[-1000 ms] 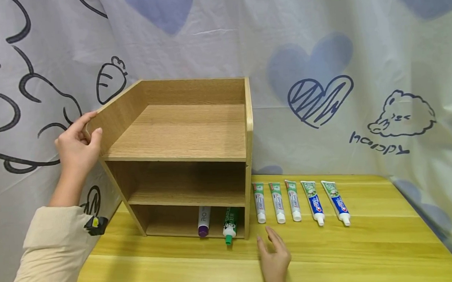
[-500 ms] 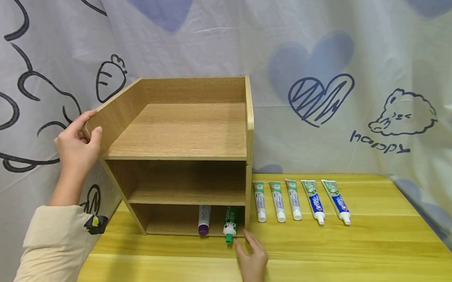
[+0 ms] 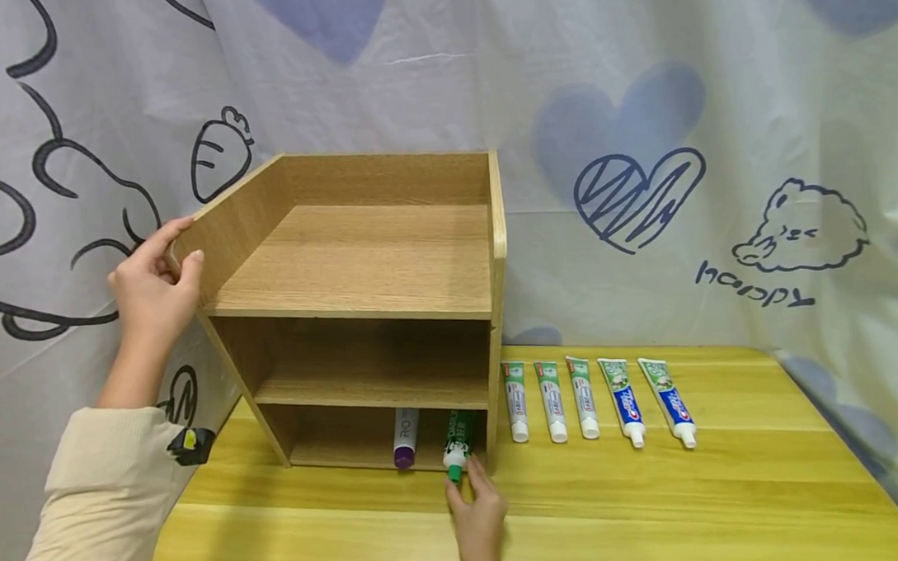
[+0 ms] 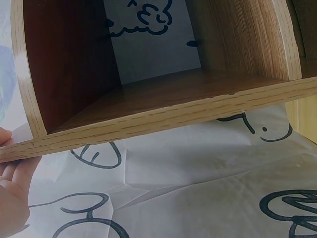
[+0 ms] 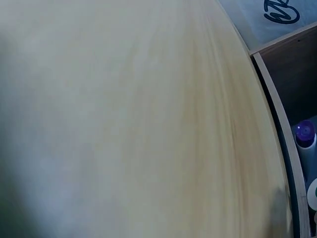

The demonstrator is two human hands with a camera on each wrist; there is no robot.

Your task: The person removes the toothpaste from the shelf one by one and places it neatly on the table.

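Note:
My left hand (image 3: pixel 152 287) grips the front edge of the left side panel of a wooden desktop shelf (image 3: pixel 353 311), thumb on the inner face. In the left wrist view, the hand (image 4: pixel 17 193) shows at the left edge, holding the same panel. My right hand (image 3: pixel 479 515) is at the shelf's lower right corner, thumb and fingers apart around the green cap of a green toothpaste tube (image 3: pixel 458 441); whether they touch it is unclear. That tube lies in the bottom compartment, cap sticking out. Beside it lies a white toothpaste tube (image 3: pixel 406 435) with a purple cap.
Right of the shelf, several toothpaste tubes lie in a row on the yellow wooden table (image 3: pixel 761 484): white-and-green ones (image 3: pixel 551 401) and blue-and-green ones (image 3: pixel 622 402). A patterned curtain (image 3: pixel 603 225) hangs behind and to the left.
My right hand has moved left across the table front, from below the row of tubes to the green tube's cap. My left hand keeps its hold on the shelf panel.

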